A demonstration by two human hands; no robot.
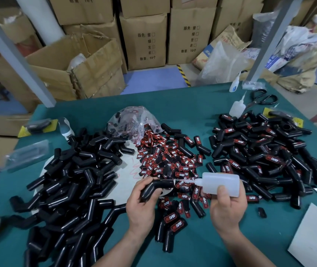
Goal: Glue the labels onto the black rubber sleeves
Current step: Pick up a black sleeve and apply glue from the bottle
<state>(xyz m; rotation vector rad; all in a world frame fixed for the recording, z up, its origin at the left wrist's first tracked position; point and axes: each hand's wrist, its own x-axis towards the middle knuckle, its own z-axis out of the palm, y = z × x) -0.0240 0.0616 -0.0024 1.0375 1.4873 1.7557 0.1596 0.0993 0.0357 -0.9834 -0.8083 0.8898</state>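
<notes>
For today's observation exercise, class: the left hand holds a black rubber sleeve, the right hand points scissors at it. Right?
No, the tool is wrong. The head view shows the right hand pointing a translucent glue bottle at the black rubber sleeve in the left hand.

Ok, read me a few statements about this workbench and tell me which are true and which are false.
1. The left hand holds a black sleeve. True.
2. The right hand holds scissors. False: it holds a glue bottle; the scissors lie at the far right of the table.
3. Many sleeves in the right pile carry red labels. True.
4. The loose labels lie in a cardboard box. False: they lie on the table between the two piles, in front of a clear bag.
5. The glue bottle's nozzle points toward the held sleeve. True.
</notes>
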